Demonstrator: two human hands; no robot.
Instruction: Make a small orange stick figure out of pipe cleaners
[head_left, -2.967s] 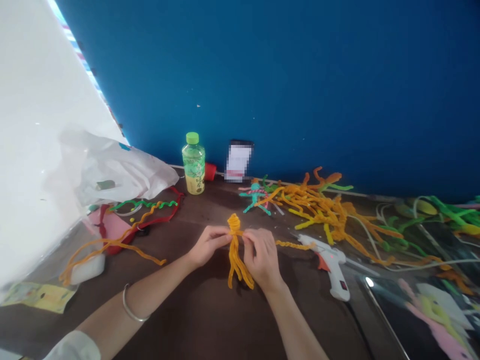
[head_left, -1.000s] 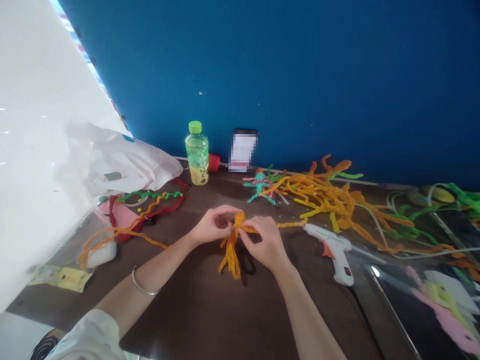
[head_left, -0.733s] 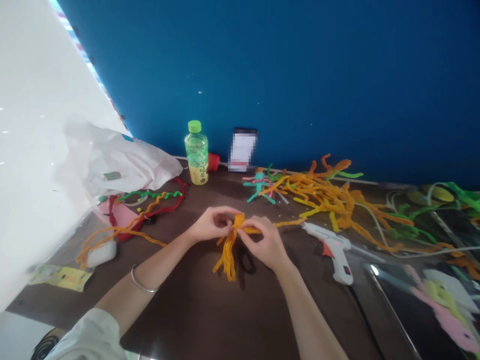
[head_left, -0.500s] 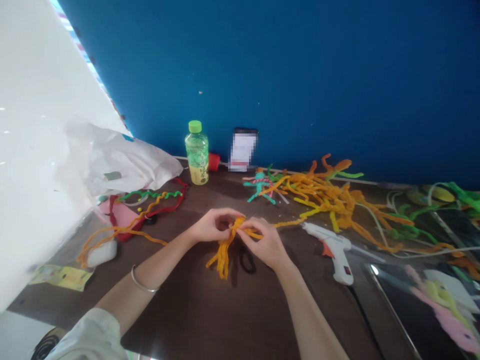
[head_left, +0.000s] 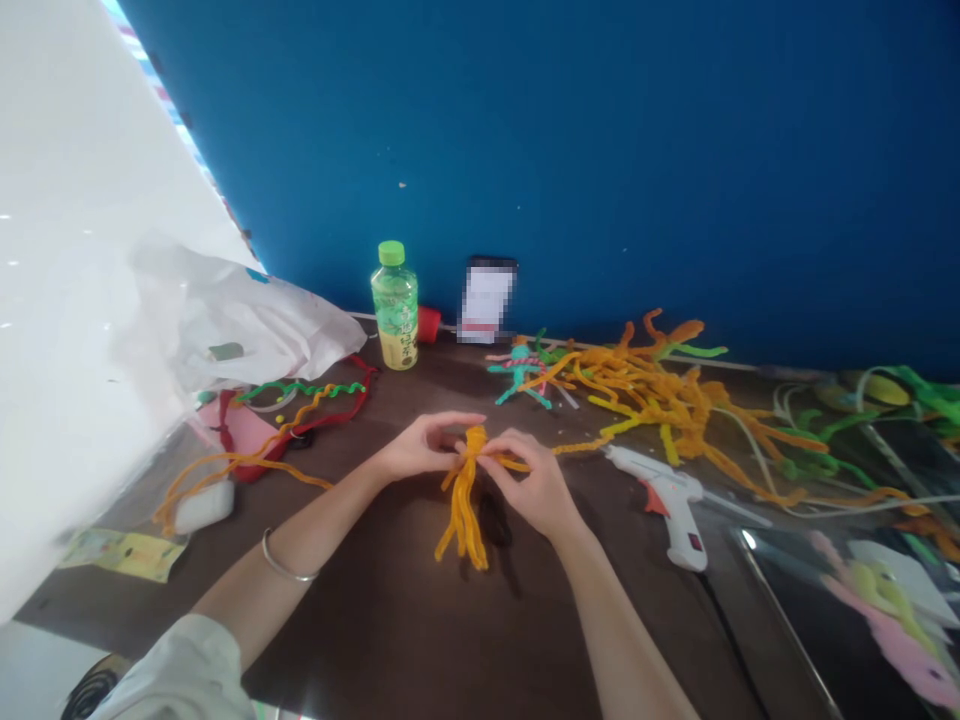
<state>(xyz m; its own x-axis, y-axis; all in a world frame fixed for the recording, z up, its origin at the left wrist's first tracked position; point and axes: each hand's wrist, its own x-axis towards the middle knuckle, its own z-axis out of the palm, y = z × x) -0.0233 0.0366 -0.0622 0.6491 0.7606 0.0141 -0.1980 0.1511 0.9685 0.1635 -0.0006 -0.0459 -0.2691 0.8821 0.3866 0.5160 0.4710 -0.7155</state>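
An orange yarn tassel (head_left: 466, 510) hangs between my two hands, its rounded top upward and its loose strands spread below. My left hand (head_left: 422, 446) pinches it near the top from the left. From the other side, my right hand (head_left: 531, 478) pinches at the tassel's neck, where an orange strand (head_left: 577, 448) runs off to the right behind the fingers. Just what the right fingertips grip is partly hidden. Below the right hand a dark loop (head_left: 495, 520) lies on the brown table (head_left: 390, 620).
A white glue gun (head_left: 667, 495) lies to the right, beneath a heap of orange fuzzy stems (head_left: 667, 390). Behind stand a green-capped bottle (head_left: 396, 310) and a phone (head_left: 486, 300). A plastic bag (head_left: 247, 320), white case (head_left: 204, 507) and banknote (head_left: 124, 553) are at left; a tablet (head_left: 817, 610) lies right.
The tassel has swung to the right and now hangs straighter, its top showing between the hands. My left fingers have opened slightly around it; the right hand has barely shifted.
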